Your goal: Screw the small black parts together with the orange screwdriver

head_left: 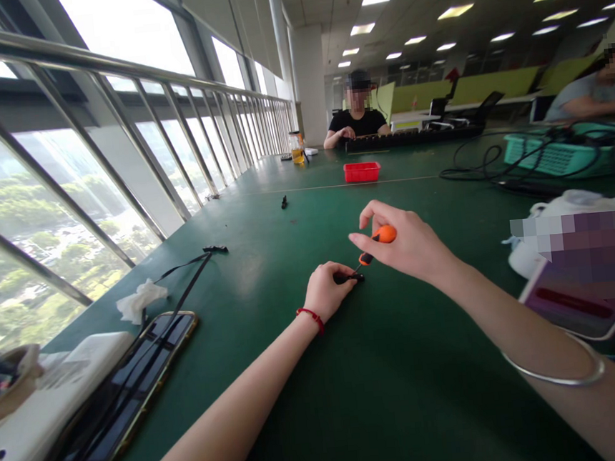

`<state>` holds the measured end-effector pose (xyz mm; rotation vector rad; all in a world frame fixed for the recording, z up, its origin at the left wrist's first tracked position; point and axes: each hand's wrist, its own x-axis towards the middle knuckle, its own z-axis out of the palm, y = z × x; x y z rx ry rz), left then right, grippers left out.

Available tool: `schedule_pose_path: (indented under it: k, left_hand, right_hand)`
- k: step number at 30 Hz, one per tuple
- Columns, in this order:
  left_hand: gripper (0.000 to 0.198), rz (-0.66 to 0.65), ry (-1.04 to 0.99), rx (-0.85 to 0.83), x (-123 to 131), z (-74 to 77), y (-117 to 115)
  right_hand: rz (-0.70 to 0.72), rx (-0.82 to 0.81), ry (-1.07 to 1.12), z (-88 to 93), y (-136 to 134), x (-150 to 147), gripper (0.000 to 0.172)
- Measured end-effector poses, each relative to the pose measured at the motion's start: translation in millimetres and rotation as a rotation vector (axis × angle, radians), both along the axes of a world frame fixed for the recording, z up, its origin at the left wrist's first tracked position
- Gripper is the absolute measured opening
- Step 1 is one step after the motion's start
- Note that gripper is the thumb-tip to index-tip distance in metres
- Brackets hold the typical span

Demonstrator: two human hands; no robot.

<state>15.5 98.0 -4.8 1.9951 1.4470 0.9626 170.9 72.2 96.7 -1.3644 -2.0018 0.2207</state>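
Note:
My right hand (402, 240) is closed around the orange and black handle of a screwdriver (386, 234), thumb and index finger curled about it. The screwdriver slants down to the left, and its tip meets a small black part (355, 278) on the green table. With fingertips pinched, my left hand (328, 289) holds that black part against the tabletop. The part is narrow and dark; its exact kind cannot be made out, and my left fingers hide some of it.
A red tray (362, 172) sits ahead, with a small black piece (284, 202) left of it. A phone (138, 389) and a white device (58, 403) lie at left. A teal basket (543, 156) with cables stands right. Another person (356, 115) sits across the table (277, 376).

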Motion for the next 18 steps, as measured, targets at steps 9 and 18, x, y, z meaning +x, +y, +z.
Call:
schedule_pose_path:
  k: [9,18]
  left_hand:
    - [0.010,0.004,0.003,0.000,0.0,-0.8,0.5]
    - [0.010,0.006,0.007,0.000,-0.2,-0.9,0.4]
  right_hand:
    - [0.026,0.015,0.025,0.0,-1.3,-1.6,0.022]
    - [-0.003,0.035,0.008,-2.4,-2.0,-4.1,0.021]
